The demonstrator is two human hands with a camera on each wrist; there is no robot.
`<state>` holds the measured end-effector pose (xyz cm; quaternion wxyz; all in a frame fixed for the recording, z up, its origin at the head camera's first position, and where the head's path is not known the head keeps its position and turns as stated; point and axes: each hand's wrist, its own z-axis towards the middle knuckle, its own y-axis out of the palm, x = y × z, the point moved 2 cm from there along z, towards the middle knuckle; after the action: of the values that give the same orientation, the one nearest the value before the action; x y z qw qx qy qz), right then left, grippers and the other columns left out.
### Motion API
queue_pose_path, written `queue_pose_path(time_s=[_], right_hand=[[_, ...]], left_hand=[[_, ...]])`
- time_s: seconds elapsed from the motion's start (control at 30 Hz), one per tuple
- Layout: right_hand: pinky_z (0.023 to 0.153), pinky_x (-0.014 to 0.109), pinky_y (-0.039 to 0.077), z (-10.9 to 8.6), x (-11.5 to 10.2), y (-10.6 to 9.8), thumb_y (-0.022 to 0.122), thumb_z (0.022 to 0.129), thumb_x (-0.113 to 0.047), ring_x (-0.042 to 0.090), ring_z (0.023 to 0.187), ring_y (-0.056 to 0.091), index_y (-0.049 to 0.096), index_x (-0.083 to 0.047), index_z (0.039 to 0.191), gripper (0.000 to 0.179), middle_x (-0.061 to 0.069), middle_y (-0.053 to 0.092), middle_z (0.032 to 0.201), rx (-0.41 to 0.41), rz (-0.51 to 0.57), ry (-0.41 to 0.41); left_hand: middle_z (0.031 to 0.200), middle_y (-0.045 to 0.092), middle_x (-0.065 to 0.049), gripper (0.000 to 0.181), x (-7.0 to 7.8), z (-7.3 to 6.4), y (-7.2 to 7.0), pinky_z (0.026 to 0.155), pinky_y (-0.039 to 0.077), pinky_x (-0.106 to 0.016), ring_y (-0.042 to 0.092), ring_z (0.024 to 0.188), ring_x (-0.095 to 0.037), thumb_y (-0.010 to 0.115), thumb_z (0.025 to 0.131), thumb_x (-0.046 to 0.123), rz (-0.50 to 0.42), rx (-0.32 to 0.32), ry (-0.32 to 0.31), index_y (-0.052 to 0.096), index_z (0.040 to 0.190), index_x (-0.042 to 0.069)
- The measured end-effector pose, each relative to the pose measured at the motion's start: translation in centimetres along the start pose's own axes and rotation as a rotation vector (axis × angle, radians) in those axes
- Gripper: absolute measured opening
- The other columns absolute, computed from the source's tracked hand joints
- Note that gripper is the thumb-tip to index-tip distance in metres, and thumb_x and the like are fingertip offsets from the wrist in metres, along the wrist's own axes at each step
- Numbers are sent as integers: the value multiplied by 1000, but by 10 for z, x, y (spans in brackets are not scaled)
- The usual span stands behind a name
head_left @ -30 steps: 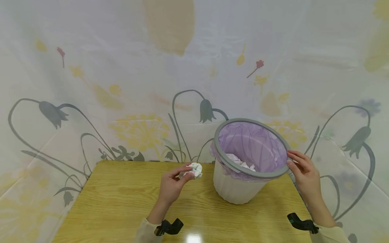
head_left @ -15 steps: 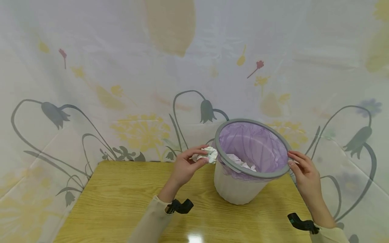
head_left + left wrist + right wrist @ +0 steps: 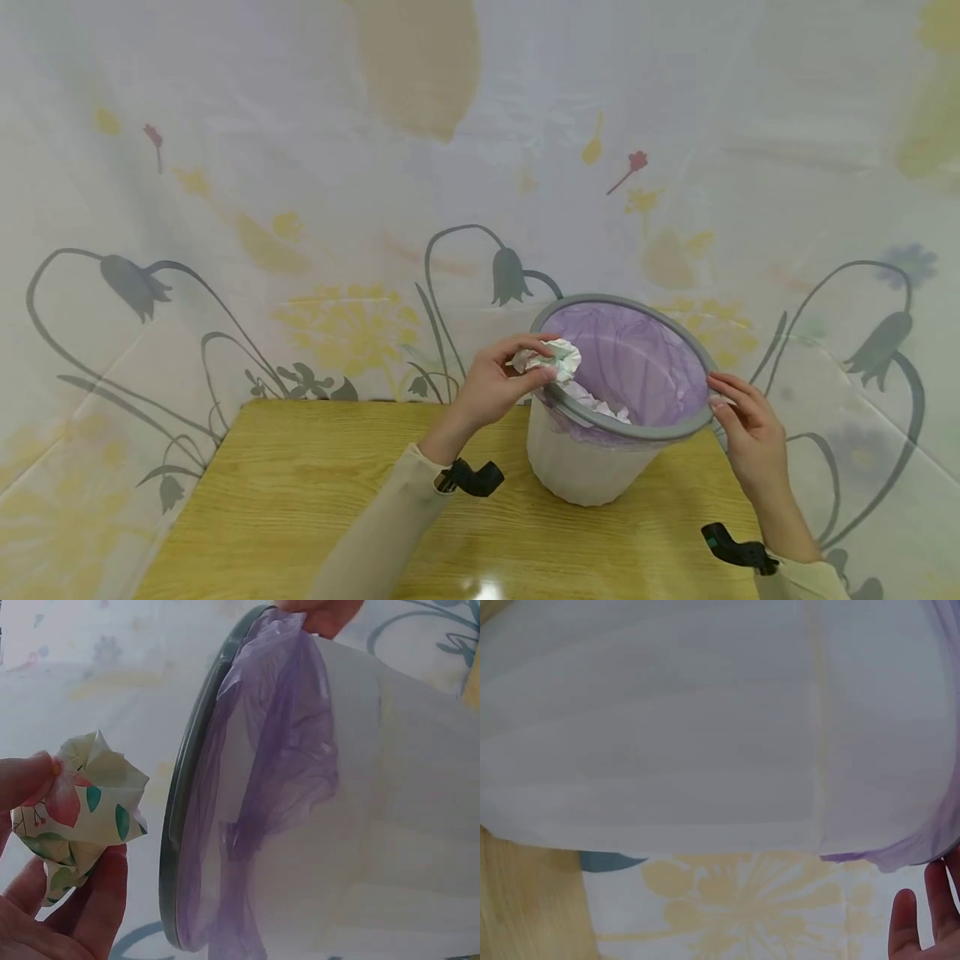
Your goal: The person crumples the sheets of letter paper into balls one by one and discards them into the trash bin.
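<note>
My left hand (image 3: 536,367) pinches a crumpled ball of patterned paper (image 3: 553,360) just over the near-left rim of a white bin (image 3: 577,467). The bin has a grey rim (image 3: 600,421) and a purple liner (image 3: 637,358), and it tips toward me. Several crumpled papers (image 3: 600,407) lie inside. My right hand (image 3: 716,392) holds the right side of the rim between thumb and fingers. The left wrist view shows the paper ball (image 3: 86,802) beside the grey rim (image 3: 176,825). The right wrist view is filled by the bin wall (image 3: 705,735), with my fingers (image 3: 937,900) at its edge.
The bin stands on the right half of a yellow wooden table (image 3: 300,500). A floral plastic curtain (image 3: 337,208) hangs close behind the table and wraps round both sides. Black wrist straps (image 3: 468,479) show at both cuffs.
My left hand has carried the paper ball up and to the right, from above the table to the bin's left rim. The right hand has stayed on the rim.
</note>
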<state>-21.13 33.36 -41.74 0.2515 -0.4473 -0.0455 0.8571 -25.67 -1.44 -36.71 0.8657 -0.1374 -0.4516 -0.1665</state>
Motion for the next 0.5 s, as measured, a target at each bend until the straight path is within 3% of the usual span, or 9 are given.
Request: queue_pose_path(time_s=[0.17, 0.2, 0.37, 0.5], right_hand=[[89, 11, 42, -1, -1, 3, 54, 97, 11, 5, 121, 49, 63, 14, 122, 27, 2, 59, 131, 14, 30, 7], [89, 11, 42, -1, -2, 3, 54, 97, 11, 5, 121, 49, 62, 14, 122, 27, 2, 59, 131, 15, 32, 8], [89, 11, 42, 0, -3, 3, 54, 98, 9, 4, 121, 49, 62, 13, 123, 27, 0, 58, 131, 12, 19, 11], [89, 11, 42, 0, -1, 4, 53, 97, 11, 5, 121, 49, 62, 15, 123, 27, 1, 59, 131, 19, 36, -1]], left_hand=[[135, 60, -5, 33, 3, 25, 9, 65, 53, -24, 58, 89, -8, 72, 91, 2, 36, -97, -48, 59, 121, 7], [135, 59, -4, 36, 4, 30, 11, 67, 55, -26, 57, 99, -8, 72, 91, 3, 52, -121, -56, 58, 123, 8], [135, 53, -7, 37, 5, 57, 16, 66, 56, -32, 52, 114, -10, 73, 90, 7, 175, -242, -21, 60, 125, 7], [135, 54, -5, 37, 3, 79, 17, 94, 47, -29, 46, 126, -11, 75, 90, 15, 328, -318, -15, 63, 124, 10]])
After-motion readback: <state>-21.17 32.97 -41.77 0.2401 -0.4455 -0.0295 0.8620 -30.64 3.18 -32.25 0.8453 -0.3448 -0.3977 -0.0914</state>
